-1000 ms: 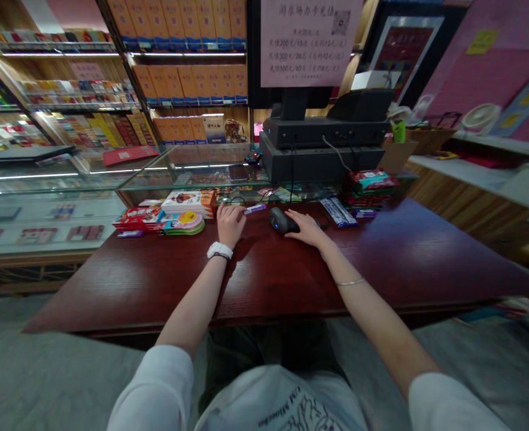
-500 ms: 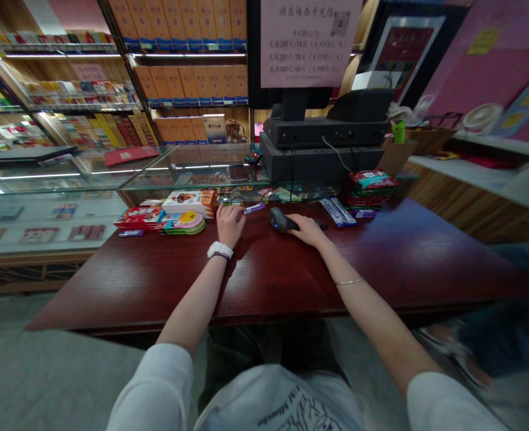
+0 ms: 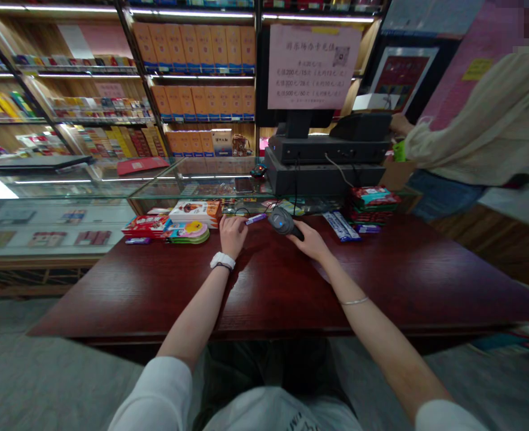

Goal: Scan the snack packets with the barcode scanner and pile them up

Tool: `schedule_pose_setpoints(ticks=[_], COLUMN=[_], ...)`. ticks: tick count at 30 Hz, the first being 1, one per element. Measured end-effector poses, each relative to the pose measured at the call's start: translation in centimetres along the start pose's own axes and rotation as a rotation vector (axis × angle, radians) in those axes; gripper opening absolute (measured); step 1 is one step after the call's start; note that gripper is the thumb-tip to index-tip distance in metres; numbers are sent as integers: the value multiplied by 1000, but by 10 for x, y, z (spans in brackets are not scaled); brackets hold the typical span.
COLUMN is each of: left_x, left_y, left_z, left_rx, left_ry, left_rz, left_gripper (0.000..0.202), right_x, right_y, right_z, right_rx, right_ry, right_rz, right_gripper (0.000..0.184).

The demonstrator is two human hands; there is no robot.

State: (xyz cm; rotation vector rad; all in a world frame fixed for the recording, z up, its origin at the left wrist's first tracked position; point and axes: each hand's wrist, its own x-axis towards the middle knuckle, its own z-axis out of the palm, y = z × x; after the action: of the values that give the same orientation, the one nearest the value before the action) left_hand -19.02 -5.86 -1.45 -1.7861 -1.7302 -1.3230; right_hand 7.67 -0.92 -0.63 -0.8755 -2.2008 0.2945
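Note:
My right hand [image 3: 308, 239] is wrapped round the handle of a black barcode scanner [image 3: 281, 221], its head turned to the left with a small blue light on. In my left hand [image 3: 233, 234] a small purple-and-white wrapped stick [image 3: 256, 219] is pinched at one end and points toward the scanner. Just left of that hand lie a white-and-orange box [image 3: 195, 211], red packets [image 3: 145, 226] and a colourful packet with a yellow face [image 3: 188, 232]. Right of my right hand are blue-and-white long packets [image 3: 341, 226].
Behind the reddish-brown desk [image 3: 166, 293] stands a glass display counter [image 3: 219, 170] with a black cash register [image 3: 325, 170]. A stack of red and green packets [image 3: 374, 200] sits at the desk's back right. Another person [image 3: 475, 126] stands at the right, beyond the desk.
My right hand has lifted the barcode scanner slightly and tilted it. The left hand still holds the purple stick. My view has tipped upward, and another person has come into view at the right.

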Motion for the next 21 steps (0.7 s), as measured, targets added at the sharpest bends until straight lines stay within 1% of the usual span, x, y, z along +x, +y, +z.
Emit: schedule_pose_setpoints(ticks=[6, 9, 13, 21], left_x=[0, 0, 0, 2], left_y=[0, 0, 0, -4], left_z=[-1, 0, -1, 2], left_rx=[11, 18, 24, 40], left_ry=[3, 13, 23, 30], left_rz=[-20, -32, -47, -80], left_gripper=[16, 16, 15, 14], right_x=[0, 0, -2, -3], right_y=[-24, -31, -32, -30], right_z=[-4, -2, 1, 2], right_rx=[115, 138, 160, 173], right_ry=[-9, -30, -58, -46], right_rz=[-39, -47, -47, -40], right_gripper=[42, 42, 43, 45])
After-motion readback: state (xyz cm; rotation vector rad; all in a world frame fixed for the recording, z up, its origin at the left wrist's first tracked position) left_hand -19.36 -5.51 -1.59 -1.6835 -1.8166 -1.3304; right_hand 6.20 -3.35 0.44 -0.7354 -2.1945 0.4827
